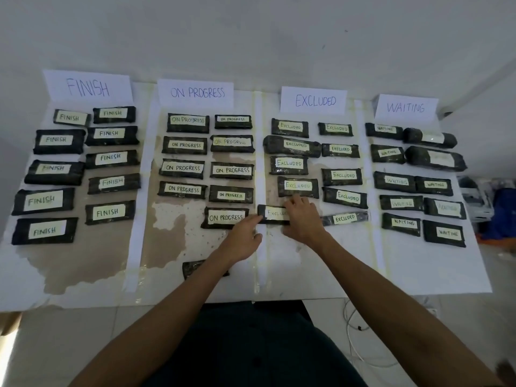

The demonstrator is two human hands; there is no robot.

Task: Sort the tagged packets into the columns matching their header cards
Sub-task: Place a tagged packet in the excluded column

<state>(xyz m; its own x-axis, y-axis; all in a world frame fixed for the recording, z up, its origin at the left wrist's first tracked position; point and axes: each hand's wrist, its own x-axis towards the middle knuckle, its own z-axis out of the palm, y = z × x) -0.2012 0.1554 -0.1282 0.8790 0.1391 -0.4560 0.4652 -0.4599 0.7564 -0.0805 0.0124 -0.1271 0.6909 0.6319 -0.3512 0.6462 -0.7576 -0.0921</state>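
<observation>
Four white header cards stand at the table's far edge: FINISH, ON PROGRESS, EXCLUDED, WAITING. Below each lie two rows of dark packets with white tags. My right hand rests on an EXCLUDED packet at the bottom left of the EXCLUDED column, covering its right end. My left hand touches that packet's left end with a fingertip. One dark packet lies alone near the table's front, its tag hidden, partly under my left forearm.
White tape strips divide the table into columns. The worn brown patch spreads over the left front. White cables lie on the floor at the right, and clutter sits beyond the table's right edge.
</observation>
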